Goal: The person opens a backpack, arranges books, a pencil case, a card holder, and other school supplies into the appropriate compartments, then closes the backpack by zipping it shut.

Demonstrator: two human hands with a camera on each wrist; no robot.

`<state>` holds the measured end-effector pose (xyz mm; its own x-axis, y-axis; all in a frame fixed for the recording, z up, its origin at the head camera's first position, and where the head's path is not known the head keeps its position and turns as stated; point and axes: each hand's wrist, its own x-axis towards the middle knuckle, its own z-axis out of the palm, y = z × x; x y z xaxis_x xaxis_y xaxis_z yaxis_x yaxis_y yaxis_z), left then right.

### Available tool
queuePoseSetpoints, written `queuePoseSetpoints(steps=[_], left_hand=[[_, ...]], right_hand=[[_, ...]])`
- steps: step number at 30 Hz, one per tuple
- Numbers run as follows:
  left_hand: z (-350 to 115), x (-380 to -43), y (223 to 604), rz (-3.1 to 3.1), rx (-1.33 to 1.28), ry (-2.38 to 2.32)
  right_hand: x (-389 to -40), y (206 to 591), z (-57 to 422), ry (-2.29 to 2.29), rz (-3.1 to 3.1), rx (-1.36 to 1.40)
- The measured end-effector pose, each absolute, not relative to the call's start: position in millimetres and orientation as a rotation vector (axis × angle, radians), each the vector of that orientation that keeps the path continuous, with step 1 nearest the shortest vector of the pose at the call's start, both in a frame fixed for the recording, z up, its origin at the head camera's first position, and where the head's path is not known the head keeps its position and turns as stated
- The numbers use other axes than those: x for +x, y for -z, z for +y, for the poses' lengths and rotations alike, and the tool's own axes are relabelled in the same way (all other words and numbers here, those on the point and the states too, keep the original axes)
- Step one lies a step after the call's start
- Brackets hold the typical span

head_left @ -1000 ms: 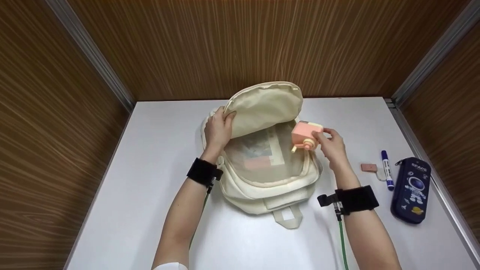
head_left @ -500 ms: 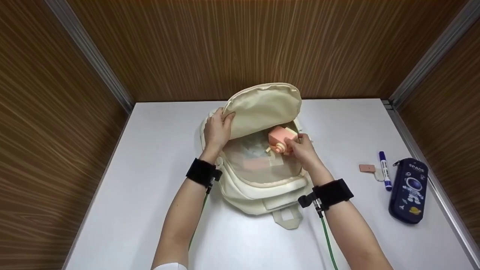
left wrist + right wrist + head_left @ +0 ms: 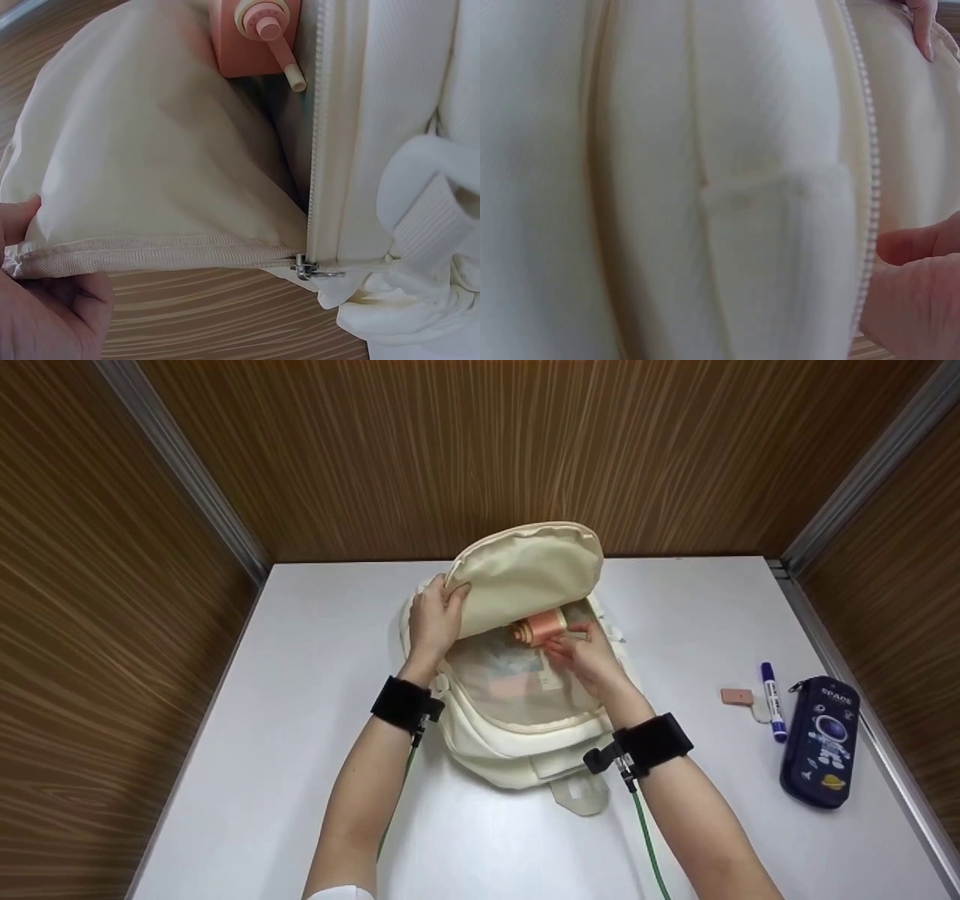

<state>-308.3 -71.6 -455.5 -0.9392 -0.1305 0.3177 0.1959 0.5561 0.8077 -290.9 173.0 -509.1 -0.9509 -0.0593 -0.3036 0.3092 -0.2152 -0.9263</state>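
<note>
A cream backpack (image 3: 487, 739) lies on the white table, its front flap (image 3: 532, 570) raised. My left hand (image 3: 435, 619) pinches the flap's zippered edge between thumb and fingers, as the left wrist view also shows. Inside the opening, my right hand (image 3: 589, 660) holds a pink crank pencil sharpener (image 3: 544, 628) by its near right side. Its cream-tipped crank (image 3: 285, 64) shows in the left wrist view. A printed, book-like item (image 3: 517, 671) is seen dimly through the bag's greyish mesh. In the right wrist view the bag hides most of my right fingers.
To the right on the table lie a pink-and-white eraser-like piece (image 3: 736, 697), a blue-capped marker (image 3: 773, 703) and a navy pencil case (image 3: 821, 742) with an astronaut print. Wood-grain panels (image 3: 480, 457) enclose the back and sides.
My right hand has carried the pencil sharpener leftward from beside the backpack into its opening, turning it on the way. My left hand stays on the flap.
</note>
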Motion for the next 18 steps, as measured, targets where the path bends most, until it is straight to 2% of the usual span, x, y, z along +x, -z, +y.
queuePoseSetpoints(steps=[9,18], left_hand=[[-71.9,-310.5,458.3,-2.435,-0.040,1.368],[-73.0,-311.5,459.7,-2.437,-0.010,1.380]], right_hand=[[-278.7,507.1,195.3,1.944,2.106,-0.095],[-252.4,498.7,236.7,1.765,2.447,-0.123]])
